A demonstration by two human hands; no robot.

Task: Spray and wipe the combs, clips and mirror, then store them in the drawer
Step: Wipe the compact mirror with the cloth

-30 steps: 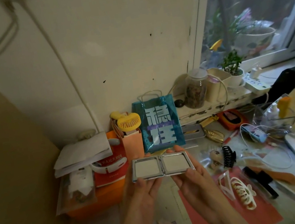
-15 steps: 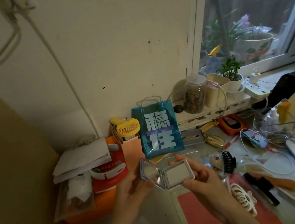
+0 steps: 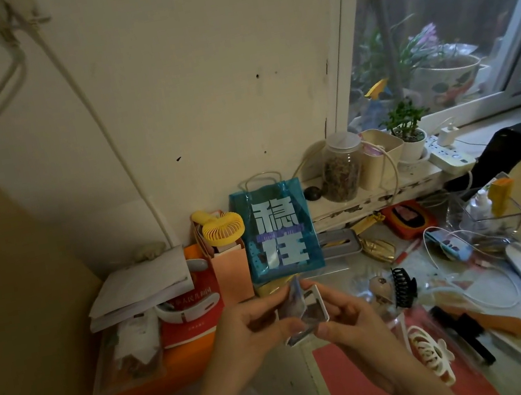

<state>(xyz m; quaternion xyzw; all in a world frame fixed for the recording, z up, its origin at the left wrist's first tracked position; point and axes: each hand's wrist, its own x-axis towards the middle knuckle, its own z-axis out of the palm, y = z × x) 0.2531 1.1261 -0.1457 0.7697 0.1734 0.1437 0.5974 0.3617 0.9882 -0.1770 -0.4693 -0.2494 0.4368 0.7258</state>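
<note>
Silver compact mirror [image 3: 302,312], centre frame: we clamp it between left hand [image 3: 258,328] and right hand [image 3: 350,317] fingers; lids half-folded now, flat open a second ago.

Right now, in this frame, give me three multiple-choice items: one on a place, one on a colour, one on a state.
1. Where does the black claw clip lie?
A. right of the hands
B. on the windowsill
C. inside the teal bag

2. What colour is the small fan?
A. blue
B. yellow
C. black

3. How is the compact mirror?
A. flat on the desk, shut
B. held partly folded by both hands
C. spread flat open in one hand

Key: 1 A, it sits on the desk just right of the right hand. 2 B, its grille is yellow. 3 B, the left hand and right hand each grip a half, the halves at an angle.
</note>
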